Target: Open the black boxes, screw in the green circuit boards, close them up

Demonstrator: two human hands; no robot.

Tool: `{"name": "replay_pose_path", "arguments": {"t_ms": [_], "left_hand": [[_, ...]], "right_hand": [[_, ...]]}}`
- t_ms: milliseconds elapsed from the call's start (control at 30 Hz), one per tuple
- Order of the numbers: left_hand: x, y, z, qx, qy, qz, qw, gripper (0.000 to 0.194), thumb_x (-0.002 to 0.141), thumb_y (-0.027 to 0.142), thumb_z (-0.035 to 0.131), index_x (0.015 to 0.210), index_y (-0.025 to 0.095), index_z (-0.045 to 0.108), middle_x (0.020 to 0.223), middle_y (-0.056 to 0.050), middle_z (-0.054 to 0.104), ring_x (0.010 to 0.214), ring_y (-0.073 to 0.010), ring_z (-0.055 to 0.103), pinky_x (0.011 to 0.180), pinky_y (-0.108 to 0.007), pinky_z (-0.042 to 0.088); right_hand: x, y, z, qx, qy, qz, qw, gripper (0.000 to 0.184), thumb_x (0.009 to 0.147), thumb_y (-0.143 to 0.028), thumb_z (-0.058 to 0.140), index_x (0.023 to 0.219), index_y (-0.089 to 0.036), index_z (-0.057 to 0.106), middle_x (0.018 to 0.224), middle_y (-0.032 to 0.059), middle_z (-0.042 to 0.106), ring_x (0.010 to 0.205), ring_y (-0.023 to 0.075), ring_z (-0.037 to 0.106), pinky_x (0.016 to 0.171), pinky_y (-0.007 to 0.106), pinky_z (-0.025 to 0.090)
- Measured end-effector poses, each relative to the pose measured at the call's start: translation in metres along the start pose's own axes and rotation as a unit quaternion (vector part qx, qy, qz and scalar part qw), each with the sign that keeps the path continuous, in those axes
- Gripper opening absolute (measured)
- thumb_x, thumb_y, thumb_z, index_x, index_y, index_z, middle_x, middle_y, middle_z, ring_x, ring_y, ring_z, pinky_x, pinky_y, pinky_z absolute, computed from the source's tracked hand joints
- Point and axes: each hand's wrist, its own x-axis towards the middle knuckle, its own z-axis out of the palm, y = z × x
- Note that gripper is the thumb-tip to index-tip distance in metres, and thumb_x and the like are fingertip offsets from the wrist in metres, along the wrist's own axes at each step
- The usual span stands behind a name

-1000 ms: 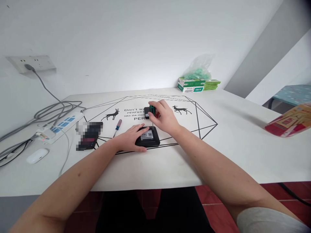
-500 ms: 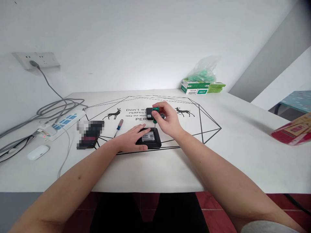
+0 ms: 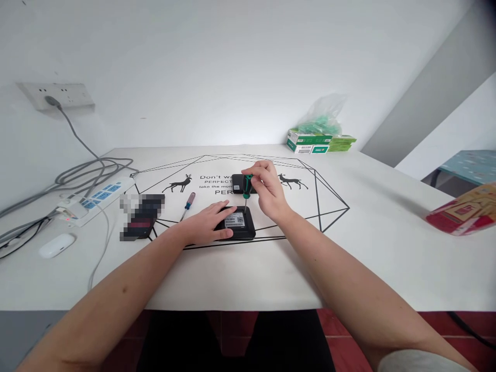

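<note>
A flat black device with a white label lies on the white table. Across its left side rests my left hand, open, with fingers and thumb spread and pressing on it. My right hand is closed on a green-and-black screwdriver, its fingertips at the upper handle. The screwdriver stands nearly upright, its shaft reaching down to the device's upper right area; the tip is too small to make out. Behind it sits a second black box, partly hidden by my right hand and the handle.
Another screwdriver lies left of the device, near a partly blurred dark object. Farther left are a power strip, cables and a white case. Green-white boxes stand at the back right; a red-yellow package lies at right.
My right-hand fingers have shifted around the screwdriver's handle, showing more of it. The screwdriver remains over the same part of the device. My left hand stays on the device; the view has moved slightly.
</note>
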Motion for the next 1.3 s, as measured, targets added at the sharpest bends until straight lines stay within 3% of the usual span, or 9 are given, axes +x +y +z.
{"name": "replay_pose_path", "arguments": {"t_ms": [200,333,433,533,733,833,933,1133,1300], "left_hand": [[-0.002,-0.001,0.0,0.02,0.002,-0.009,1.0,0.094,0.103,0.083,0.048,0.177,0.029,0.028,0.186,-0.014,0.014,0.17,-0.0424,0.018,0.136,-0.062,0.021],[-0.004,0.003,-0.003,0.024,-0.007,-0.027,0.999,0.099,0.101,0.086,0.048,0.178,0.027,0.026,0.186,-0.015,0.012,0.171,-0.0425,0.016,0.136,-0.062,0.02],[-0.004,0.003,-0.003,0.022,-0.011,-0.034,0.999,0.099,0.102,0.086,0.046,0.178,0.027,0.025,0.186,-0.015,0.011,0.171,-0.0427,0.014,0.136,-0.062,0.02],[-0.003,0.002,-0.001,0.018,-0.004,-0.027,0.999,0.098,0.102,0.085,0.048,0.178,0.028,0.026,0.186,-0.015,0.012,0.171,-0.0432,0.015,0.136,-0.062,0.021],[0.0,-0.003,-0.004,0.019,-0.008,-0.025,0.999,0.094,0.103,0.084,0.045,0.178,0.031,0.025,0.186,-0.013,0.014,0.171,-0.0414,0.017,0.136,-0.062,0.018],[0.0,-0.003,-0.005,0.02,-0.019,-0.03,0.999,0.094,0.103,0.085,0.043,0.178,0.031,0.024,0.186,-0.012,0.013,0.171,-0.0407,0.016,0.136,-0.061,0.017],[0.0,-0.001,-0.006,0.023,-0.023,-0.034,0.999,0.095,0.103,0.086,0.04,0.178,0.03,0.023,0.186,-0.012,0.014,0.171,-0.0396,0.016,0.137,-0.059,0.015],[-0.003,0.007,-0.01,0.034,-0.026,-0.041,0.998,0.095,0.104,0.086,0.037,0.178,0.027,0.023,0.186,-0.013,0.014,0.172,-0.0393,0.015,0.136,-0.059,0.014],[-0.003,0.006,-0.01,0.04,-0.038,-0.041,0.998,0.096,0.105,0.087,0.031,0.179,0.027,0.018,0.187,-0.013,0.009,0.173,-0.0375,0.011,0.137,-0.059,0.01]], "right_hand": [[-0.002,-0.007,0.003,0.014,0.035,-0.022,0.999,0.027,0.108,-0.023,0.046,0.109,-0.029,0.073,0.109,0.007,0.067,0.103,0.0233,0.068,0.091,0.047,0.059],[-0.002,-0.016,0.009,0.005,0.056,-0.007,0.998,0.004,0.1,-0.031,0.07,0.1,-0.027,0.068,0.1,0.0045,0.073,0.091,0.022,0.069,0.079,0.042,0.059],[-0.003,-0.02,0.012,-0.008,0.054,0.029,0.998,0.011,0.096,-0.033,0.075,0.097,-0.027,0.066,0.095,0.0033,0.074,0.085,0.021,0.07,0.077,0.041,0.06],[-0.005,-0.018,0.014,0.003,0.025,0.049,0.998,0.014,0.1,-0.041,0.07,0.101,-0.027,0.066,0.1,0.0052,0.077,0.093,0.0226,0.073,0.084,0.043,0.062],[-0.01,-0.006,0.013,0.137,-0.065,0.089,0.984,0.037,0.112,-0.058,0.045,0.134,-0.029,0.054,0.129,0.0105,0.076,0.095,0.0199,0.078,0.085,0.043,0.067],[-0.009,-0.007,0.011,0.078,-0.065,0.059,0.993,0.037,0.114,-0.054,0.039,0.133,-0.03,0.06,0.125,0.0102,0.076,0.104,0.0231,0.076,0.096,0.05,0.065],[-0.006,-0.007,0.009,-0.002,-0.024,-0.01,1.0,0.036,0.115,-0.043,0.037,0.125,-0.032,0.07,0.122,0.0099,0.071,0.114,0.0265,0.07,0.102,0.055,0.061],[-0.006,-0.001,0.005,-0.071,0.027,-0.05,0.996,0.041,0.11,-0.022,0.038,0.119,-0.037,0.075,0.107,0.0076,0.059,0.097,0.0242,0.064,0.085,0.049,0.06],[-0.005,-0.009,-0.001,-0.091,0.009,-0.081,0.993,0.041,0.108,-0.02,0.037,0.123,-0.031,0.073,0.109,0.0089,0.07,0.097,0.0251,0.069,0.083,0.048,0.061]]}}
